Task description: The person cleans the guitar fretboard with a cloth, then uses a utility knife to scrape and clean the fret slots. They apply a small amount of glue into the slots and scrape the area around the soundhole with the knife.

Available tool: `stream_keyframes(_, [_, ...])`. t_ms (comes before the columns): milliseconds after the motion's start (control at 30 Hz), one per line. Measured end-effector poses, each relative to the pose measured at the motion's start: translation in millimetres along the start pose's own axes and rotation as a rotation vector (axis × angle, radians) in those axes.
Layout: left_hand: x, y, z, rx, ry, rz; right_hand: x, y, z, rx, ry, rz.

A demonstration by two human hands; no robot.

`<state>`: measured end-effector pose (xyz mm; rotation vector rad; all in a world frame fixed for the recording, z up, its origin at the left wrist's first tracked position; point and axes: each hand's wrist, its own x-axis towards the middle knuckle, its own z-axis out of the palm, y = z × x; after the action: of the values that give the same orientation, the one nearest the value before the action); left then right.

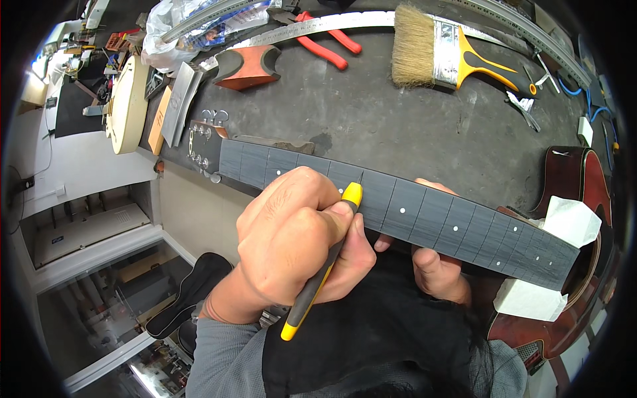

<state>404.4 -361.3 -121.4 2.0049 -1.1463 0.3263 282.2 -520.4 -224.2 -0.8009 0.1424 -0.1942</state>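
My left hand [288, 235] grips a yellow-and-black pen-shaped tool [307, 295], its thin tip at a slot on the dark fretboard [424, 219]. My right hand [441, 275] holds the guitar neck from beneath, fingertips showing at the far edge. The fretboard has cross slots and white dots and runs from the headstock [202, 149], with its metal tuners, to the dark red guitar body [577, 179]. White paper or padding [527, 298] covers the body on both sides of the fretboard's end. Part of the neck is hidden behind my left hand.
The dark bench [345, 113] bears a wide brush [415, 46], red-handled pliers [322, 50], a red-and-black block [245, 73], metal rules [332, 21] and a plastic bag [166, 46]. A cream guitar body [126, 106] stands at left; a black case [172, 312] is below.
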Motion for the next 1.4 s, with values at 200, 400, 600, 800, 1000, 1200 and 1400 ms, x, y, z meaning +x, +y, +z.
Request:
stream_keyframes(200, [3.1, 1.7, 1.2, 0.02, -0.008, 0.006, 0.5, -0.2, -1.4, 0.039, -0.034, -0.006])
stream_keyframes(400, [4.1, 3.8, -7.2, 0.043, -0.122, -0.028, 0.2, -0.7, -2.3, 0.043, -0.035, -0.007])
stream_keyframes(600, [2.2, 2.3, -4.9, 0.048, -0.113, -0.01, 0.3, -1.1, -1.0, 0.061, -0.027, -0.001])
stream_keyframes(800, [1.6, 4.2, -7.8, 0.036, -0.129, -0.04, 0.3, -1.7, -3.0, 0.043, -0.032, 0.023])
stream_keyframes(1000, [2.0, -1.5, 1.3, -0.036, 0.003, 0.005, 0.4, -1.5, -1.4, 0.04, -0.024, 0.023])
stream_keyframes(1200, [1.4, 5.4, -8.1, 0.032, -0.121, -0.059, 1.3, -2.2, -0.6, 0.039, -0.02, 0.018])
stream_keyframes(1400, [0.2, 5.7, -8.1, 0.035, -0.122, -0.063, 1.0, -1.6, -0.7, 0.054, -0.026, 0.025])
